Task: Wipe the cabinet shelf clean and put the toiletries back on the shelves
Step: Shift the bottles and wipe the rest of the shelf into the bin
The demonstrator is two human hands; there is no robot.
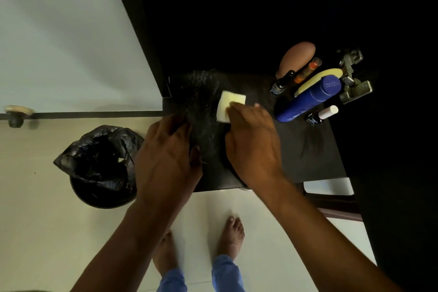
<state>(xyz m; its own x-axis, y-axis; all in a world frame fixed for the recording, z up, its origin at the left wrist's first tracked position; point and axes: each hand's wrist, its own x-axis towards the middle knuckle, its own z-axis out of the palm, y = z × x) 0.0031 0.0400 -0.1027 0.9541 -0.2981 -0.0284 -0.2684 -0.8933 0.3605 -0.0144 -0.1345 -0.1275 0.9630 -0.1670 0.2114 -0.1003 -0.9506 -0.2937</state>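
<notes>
A lined bin [104, 168] stands on the floor. The left hand [166, 159], fingers loosely curled, rests on the dark shelf [308, 149]. The right hand [251, 142] presses a pale sponge [227, 104] flat mid-shelf. A blue bottle [308, 99] lies far right, cap pointing up-right.

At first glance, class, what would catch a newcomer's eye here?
The pale yellow sponge stands out against the dark shelf, pressed down under the right hand near the middle. At the shelf's right end lies a big blue bottle among smaller toiletries. A black-lined bin stands on the floor, lower left.
</notes>
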